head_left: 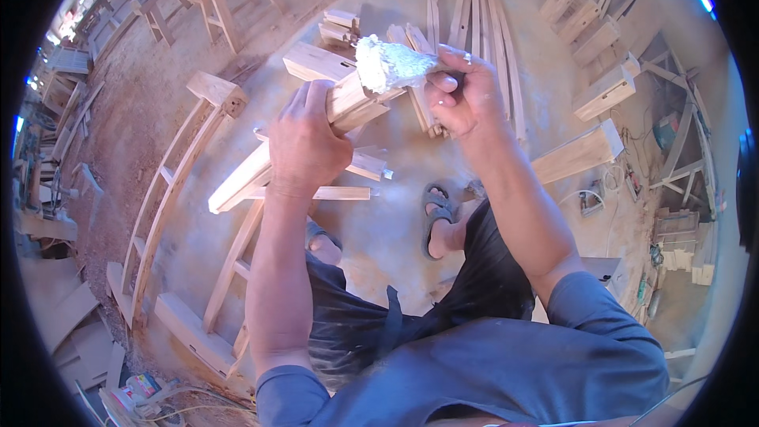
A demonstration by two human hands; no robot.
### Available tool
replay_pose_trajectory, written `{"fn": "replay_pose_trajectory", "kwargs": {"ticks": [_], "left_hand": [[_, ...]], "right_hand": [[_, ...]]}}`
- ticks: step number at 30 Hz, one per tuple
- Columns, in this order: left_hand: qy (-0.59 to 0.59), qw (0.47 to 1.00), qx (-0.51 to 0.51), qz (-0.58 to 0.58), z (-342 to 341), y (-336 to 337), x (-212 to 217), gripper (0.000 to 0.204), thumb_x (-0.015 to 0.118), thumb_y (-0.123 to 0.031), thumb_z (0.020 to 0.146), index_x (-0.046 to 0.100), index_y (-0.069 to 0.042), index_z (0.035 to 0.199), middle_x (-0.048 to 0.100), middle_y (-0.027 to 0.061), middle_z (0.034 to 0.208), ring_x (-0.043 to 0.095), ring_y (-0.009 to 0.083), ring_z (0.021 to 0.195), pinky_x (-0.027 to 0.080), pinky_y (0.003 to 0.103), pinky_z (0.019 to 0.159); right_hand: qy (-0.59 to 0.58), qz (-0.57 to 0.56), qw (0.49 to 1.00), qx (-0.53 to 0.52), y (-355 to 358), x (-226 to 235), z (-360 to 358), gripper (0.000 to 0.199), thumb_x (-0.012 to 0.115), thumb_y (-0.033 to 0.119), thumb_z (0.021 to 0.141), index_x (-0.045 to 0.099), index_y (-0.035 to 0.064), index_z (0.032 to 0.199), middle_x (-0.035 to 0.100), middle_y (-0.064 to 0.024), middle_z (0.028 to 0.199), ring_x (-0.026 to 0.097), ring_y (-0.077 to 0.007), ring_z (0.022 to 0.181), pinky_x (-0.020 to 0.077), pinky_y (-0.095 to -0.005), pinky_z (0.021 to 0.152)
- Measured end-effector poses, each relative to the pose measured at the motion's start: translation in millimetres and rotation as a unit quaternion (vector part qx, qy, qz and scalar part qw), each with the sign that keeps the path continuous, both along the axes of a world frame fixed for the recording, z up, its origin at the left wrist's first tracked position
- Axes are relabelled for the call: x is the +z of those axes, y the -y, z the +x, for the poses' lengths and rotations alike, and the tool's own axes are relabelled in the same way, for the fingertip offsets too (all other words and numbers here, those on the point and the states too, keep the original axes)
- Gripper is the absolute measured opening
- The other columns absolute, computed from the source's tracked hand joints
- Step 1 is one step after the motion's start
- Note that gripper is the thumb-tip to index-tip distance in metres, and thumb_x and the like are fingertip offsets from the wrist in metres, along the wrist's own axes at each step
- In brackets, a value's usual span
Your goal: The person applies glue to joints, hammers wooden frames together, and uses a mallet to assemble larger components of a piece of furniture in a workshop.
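Observation:
My left hand (308, 142) is wrapped round a pale wooden beam (241, 180), which slants from the lower left up to the right. Past my fingers, the beam's upper end (356, 107) shows a step or slot. Between thumb and fingers, my right hand (466, 95) pinches the narrow end of a tool with a white, lumpy, glue-like head (387, 63). That head is at the beam's upper end; glare hides its exact kind and whether it touches the wood. Small white specks dot my right fingers.
Ladder-like wooden frames (170, 178) lie on the floor to the left. Long slats (474, 16) and short blocks (340, 28) lie ahead. Thick posts (581, 150) are on the right, near a cable (609, 182). Sawhorses (221, 8) stand far left. My sandalled foot (437, 217) is below.

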State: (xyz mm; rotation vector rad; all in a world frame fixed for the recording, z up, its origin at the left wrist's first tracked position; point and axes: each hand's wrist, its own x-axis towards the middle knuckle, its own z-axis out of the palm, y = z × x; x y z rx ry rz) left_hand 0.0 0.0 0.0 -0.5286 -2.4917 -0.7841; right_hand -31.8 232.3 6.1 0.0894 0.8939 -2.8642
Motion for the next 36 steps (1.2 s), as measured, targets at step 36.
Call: {"fn": "replay_pose_trajectory", "kwargs": {"ticks": [36], "left_hand": [[0.083, 0.986, 0.007, -0.144, -2.1, 4.7, -22.9, 0.043, 0.069, -0.001, 0.065, 0.056, -0.004, 0.106, 0.063, 0.0095, 0.097, 0.06, 0.0301, 0.097, 0.05, 0.041, 0.079]], "right_hand": [[-0.423, 0.58, 0.601, -0.352, 33.8, -16.3, 25.5, 0.017, 0.069, -0.006, 0.082, 0.054, 0.0024, 0.083, 0.065, -0.0098, 0.086, 0.062, -0.0121, 0.073, 0.0492, -0.0247, 0.061]]}}
